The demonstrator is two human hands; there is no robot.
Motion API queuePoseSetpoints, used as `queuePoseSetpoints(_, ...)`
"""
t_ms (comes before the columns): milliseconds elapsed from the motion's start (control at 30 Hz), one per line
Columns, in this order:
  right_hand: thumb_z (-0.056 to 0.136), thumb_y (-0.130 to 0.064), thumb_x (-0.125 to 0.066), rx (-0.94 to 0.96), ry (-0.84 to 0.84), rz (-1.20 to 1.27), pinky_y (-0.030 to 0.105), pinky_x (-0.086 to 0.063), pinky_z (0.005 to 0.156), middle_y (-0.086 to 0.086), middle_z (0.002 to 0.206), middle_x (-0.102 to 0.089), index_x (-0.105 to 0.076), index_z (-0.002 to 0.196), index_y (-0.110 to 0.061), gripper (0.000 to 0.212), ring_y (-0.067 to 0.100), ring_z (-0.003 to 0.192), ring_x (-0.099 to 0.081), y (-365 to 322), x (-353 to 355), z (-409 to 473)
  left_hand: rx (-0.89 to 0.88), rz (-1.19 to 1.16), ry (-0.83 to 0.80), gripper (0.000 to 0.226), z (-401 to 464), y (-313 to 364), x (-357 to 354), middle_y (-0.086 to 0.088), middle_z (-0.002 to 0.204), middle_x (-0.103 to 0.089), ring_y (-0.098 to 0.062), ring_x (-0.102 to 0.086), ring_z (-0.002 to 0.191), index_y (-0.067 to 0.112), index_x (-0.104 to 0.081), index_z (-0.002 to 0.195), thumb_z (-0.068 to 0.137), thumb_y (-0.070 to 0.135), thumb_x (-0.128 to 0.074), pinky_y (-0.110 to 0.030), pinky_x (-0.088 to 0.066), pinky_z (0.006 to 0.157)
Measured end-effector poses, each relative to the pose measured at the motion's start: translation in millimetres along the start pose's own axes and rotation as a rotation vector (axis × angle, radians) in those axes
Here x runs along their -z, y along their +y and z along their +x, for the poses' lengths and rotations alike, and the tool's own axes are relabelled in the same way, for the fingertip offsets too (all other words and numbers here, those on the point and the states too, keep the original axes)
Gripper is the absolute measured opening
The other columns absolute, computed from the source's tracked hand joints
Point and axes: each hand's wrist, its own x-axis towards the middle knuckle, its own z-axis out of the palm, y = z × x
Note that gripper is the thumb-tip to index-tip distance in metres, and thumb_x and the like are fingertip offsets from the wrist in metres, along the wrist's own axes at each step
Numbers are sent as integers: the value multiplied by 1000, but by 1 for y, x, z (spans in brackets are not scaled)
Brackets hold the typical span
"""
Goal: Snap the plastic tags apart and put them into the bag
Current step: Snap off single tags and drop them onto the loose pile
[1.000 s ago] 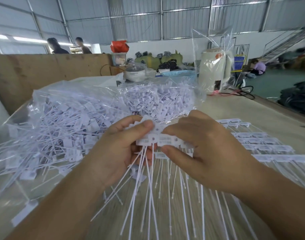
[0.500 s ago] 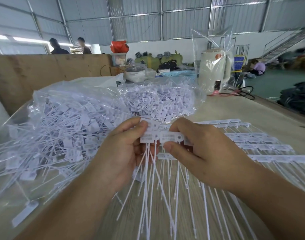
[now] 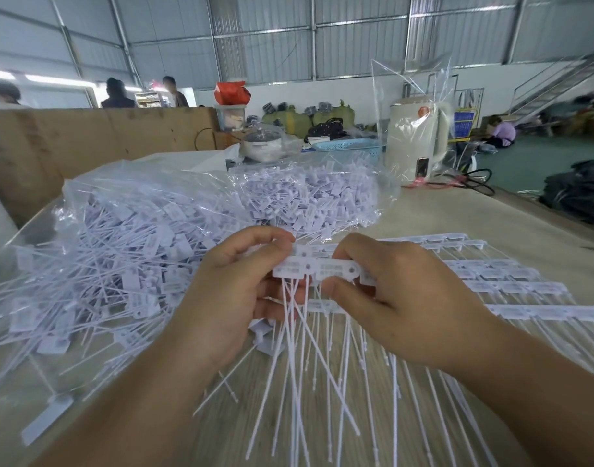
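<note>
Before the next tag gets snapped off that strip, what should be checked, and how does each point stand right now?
1. Left hand has a grip on the strip's end tag: ok, thumb and fingers pinch it.
2. Right hand holds the rest of the strip: ok.
3. Join between the two tags lies in the gap between the hands: ok, it shows there.
4. Tails hang free: not ok, several cross.
5. Bag close by on the left: ok; whether its mouth is open, cannot tell.
6. More strips wait on the table: ok.
</note>
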Motion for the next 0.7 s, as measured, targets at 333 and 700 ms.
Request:
queuePoseSetpoints(333, 91, -49, -46, -45, -133, 14, 32, -34, 49, -6, 52, -44, -46, 78, -23, 29, 10, 48, -46, 5, -1, 3, -66, 75, -14, 38, -1, -4, 1, -10, 82, -75, -24, -69, 58, 26, -74, 86, 49, 31, -84, -32, -57, 49)
queuePoseSetpoints(700, 95, -46, -44, -72, 63, -30, 34, -38, 51, -7, 56, -40, -37, 73, -25, 32, 21, 55, -47, -5, -10, 5, -13, -213, 59, 13, -5, 0, -14, -9, 69, -70, -18, -64, 52, 24, -71, 68, 65, 12, -72, -29, -53, 47)
